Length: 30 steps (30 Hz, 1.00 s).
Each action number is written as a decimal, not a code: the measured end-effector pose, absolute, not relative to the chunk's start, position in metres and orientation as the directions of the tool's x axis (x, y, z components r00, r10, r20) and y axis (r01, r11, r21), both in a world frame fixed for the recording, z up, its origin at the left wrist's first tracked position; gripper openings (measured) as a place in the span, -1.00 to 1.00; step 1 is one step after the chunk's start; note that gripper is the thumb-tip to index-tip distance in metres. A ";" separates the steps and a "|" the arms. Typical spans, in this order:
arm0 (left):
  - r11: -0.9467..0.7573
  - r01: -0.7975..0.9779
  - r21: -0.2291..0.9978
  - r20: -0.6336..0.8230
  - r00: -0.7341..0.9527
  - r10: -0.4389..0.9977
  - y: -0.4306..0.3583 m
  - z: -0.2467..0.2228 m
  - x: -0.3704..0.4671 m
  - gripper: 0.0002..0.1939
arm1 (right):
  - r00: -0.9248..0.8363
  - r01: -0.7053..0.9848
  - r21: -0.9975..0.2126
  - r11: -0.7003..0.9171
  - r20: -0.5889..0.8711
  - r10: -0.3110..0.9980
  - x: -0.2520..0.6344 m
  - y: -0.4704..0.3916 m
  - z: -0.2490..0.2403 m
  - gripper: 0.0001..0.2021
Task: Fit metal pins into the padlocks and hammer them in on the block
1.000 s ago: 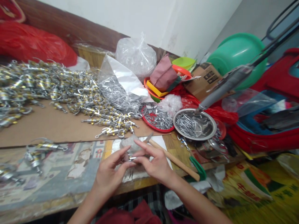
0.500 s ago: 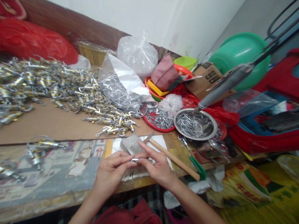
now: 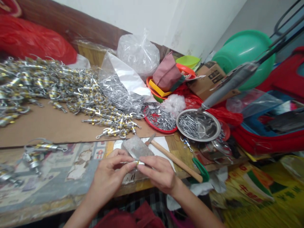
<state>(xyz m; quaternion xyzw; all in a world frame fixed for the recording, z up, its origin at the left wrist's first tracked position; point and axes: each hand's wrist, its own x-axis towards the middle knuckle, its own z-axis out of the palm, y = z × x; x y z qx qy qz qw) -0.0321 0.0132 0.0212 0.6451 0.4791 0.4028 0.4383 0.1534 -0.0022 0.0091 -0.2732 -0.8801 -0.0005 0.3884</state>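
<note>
Between the fingertips of both hands sits a small silver and gold metal fitting [image 3: 138, 162], mostly covered by the fingers. My left hand [image 3: 110, 169] pinches it from the left, and my right hand [image 3: 159, 172] pinches its right end. Just beyond the fingers lies a grey metal block [image 3: 137, 147] on white paper. A hammer with a wooden handle [image 3: 177, 161] rests to the right of the block, its head end pointing away from me. On the left part of the table are a few loose metal fittings with rings [image 3: 34, 163].
A large pile of similar fittings [image 3: 54, 85] covers the cardboard [image 3: 59, 126] at the back left. A red tray [image 3: 163, 129] and a steel bowl [image 3: 213, 136] hold small metal pins. A grey-handled tool [image 3: 228, 84] slants over the bowl. A green basin [image 3: 251, 57] stands behind.
My right fingers have curled in closer around the fitting, and its gold part now shows. More of the grey block is visible beyond my hands.
</note>
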 end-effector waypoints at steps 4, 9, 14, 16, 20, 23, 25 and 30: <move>0.001 0.207 0.978 -0.040 0.186 0.982 0.010 0.022 -0.033 -0.88 | -0.408 0.477 -0.441 0.760 0.655 0.636 0.144 -0.004 0.010 -0.75; 0.318 -0.118 0.941 -0.291 0.201 0.935 0.001 0.018 -0.028 -0.53 | -0.234 0.383 -0.736 0.558 0.507 0.830 0.134 -0.009 0.014 -0.86; 0.343 -0.196 0.919 -0.307 0.193 0.932 0.003 0.010 -0.026 -0.25 | -0.297 0.650 -0.658 0.380 0.240 0.924 0.157 0.033 0.023 -0.86; 0.350 -0.184 0.919 -0.308 0.219 0.926 0.006 0.009 -0.026 -0.21 | -0.119 0.899 -0.385 0.209 0.244 0.962 0.175 0.068 0.024 -0.80; 0.385 -0.192 0.903 -0.324 0.284 0.902 0.010 0.012 -0.026 -0.18 | -0.032 0.967 -0.242 0.077 0.182 0.983 0.204 0.137 0.017 -0.79; 0.406 -0.192 0.894 -0.336 0.313 0.888 0.011 0.014 -0.027 -0.15 | -0.040 0.977 -0.204 0.065 0.125 0.991 0.208 0.163 0.008 -0.82; 0.418 -0.189 0.888 -0.344 0.330 0.879 0.012 0.015 -0.029 -0.15 | -0.053 0.974 -0.214 0.079 0.123 0.991 0.208 0.168 0.004 -0.82; 0.457 -0.208 0.865 -0.353 0.396 0.848 0.019 0.015 -0.032 -0.16 | -0.031 0.935 -0.341 0.098 0.195 0.980 0.213 0.162 0.009 -0.78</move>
